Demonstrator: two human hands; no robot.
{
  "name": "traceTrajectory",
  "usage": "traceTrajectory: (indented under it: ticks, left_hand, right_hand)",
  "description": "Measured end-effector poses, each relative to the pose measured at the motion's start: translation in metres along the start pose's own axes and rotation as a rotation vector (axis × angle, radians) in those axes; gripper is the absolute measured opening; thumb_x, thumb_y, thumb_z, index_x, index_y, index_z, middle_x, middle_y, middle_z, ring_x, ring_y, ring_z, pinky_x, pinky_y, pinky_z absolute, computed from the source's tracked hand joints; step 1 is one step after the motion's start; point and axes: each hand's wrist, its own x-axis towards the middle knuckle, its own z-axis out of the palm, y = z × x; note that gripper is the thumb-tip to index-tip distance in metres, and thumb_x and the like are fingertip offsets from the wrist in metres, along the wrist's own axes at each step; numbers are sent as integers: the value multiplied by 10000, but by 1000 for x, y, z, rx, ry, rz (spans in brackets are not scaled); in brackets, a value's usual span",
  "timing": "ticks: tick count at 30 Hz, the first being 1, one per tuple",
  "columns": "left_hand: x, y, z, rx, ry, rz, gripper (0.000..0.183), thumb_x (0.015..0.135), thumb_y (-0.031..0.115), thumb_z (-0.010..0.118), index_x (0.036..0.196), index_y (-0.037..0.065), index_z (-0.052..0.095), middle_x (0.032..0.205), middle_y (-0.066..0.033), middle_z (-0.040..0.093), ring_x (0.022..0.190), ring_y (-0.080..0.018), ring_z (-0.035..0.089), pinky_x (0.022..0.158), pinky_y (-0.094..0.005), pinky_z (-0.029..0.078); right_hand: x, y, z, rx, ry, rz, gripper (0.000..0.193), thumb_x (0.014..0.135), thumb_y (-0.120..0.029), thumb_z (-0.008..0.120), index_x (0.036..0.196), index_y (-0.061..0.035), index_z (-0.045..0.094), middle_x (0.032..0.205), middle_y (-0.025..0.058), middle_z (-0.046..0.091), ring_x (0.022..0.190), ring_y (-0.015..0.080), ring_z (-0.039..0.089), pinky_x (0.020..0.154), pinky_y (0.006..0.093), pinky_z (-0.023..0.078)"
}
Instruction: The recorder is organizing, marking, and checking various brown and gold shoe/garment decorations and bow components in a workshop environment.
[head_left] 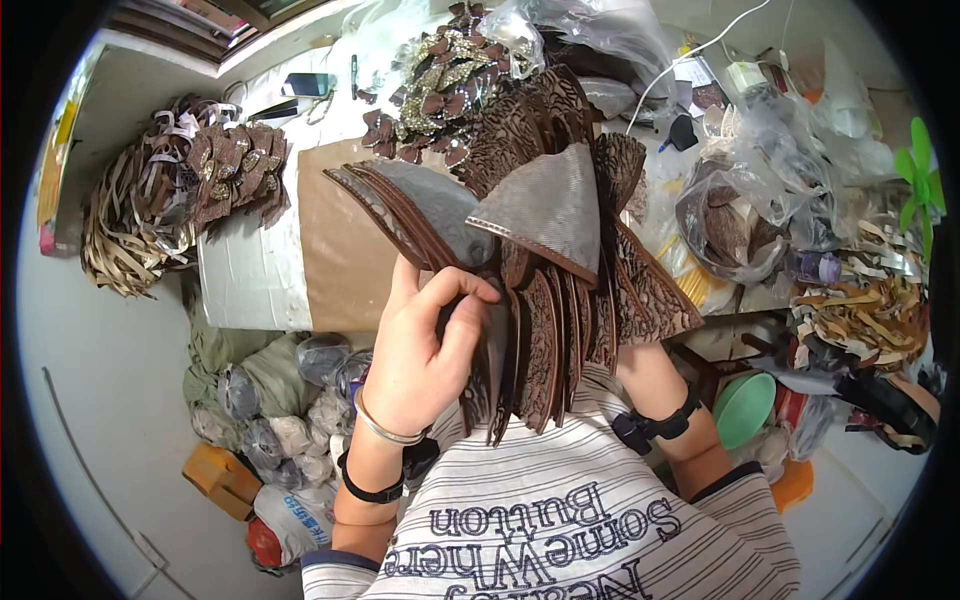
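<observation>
head view: brown pieces (543,335) fan between the hands (420,335).

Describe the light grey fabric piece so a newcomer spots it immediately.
From the brown sheet on the table, go right, past the left hand, to the bundle of brown pieces. Atop it, up and right of the fingertips, sits the light grey piece. Unlike the darker grey piece leftward, it looks finely ribbed.
</observation>
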Motion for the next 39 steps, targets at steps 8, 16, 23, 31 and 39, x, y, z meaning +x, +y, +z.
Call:
traceTrajectory:
  ticks: [8,16,23,31,39]
  left_hand:
    - [-2,3,8,98,72,29,306,689,26,643,977,50,540,974,-126,478,926,-285,507,870,-337,413]
    - [0,-1,9,166,18,165,303,737,-25,517,970,42,698,1166,-213,499,1173,-350,466,1005,-364,355]
    - [-1,10,10,248,24,54,362,730,242,734,995,11,651,1195,-244,456,1032,-415,561,921,-399,457]
    - [-1,9,13,217,45,5,354,705,169,703,1018,20,633,1122,-236,467,954,-402,581,851,-413,487]
    - [2,3,6,168,21,-28,339,718,52,654,1054,26,621,1062,-190,488,944,-346,562,874,-345,461]
  right_hand:
    - [8,-2,11,-2,56,55,456,1009,-377,344,1297,-50,474,1130,106,622,963,175,647,824,318,557]
    - [-67,-10,-11,-2,118,109,457,1009,-382,344,1297,-53,477,1131,97,623,966,168,645,824,311,555]
    - [-42,9,-33,68,-28,28,472,1011,-392,326,1323,-66,463,1187,64,604,1024,154,614,862,293,530]
    - [-40,12,-48,175,-97,13,450,1015,-367,313,1360,-101,425,1272,78,548,1104,171,573,955,346,481]
    - [-39,12,-78,255,-253,207,463,990,-337,393,1365,-65,407,1291,122,525,1165,245,536,997,428,449]
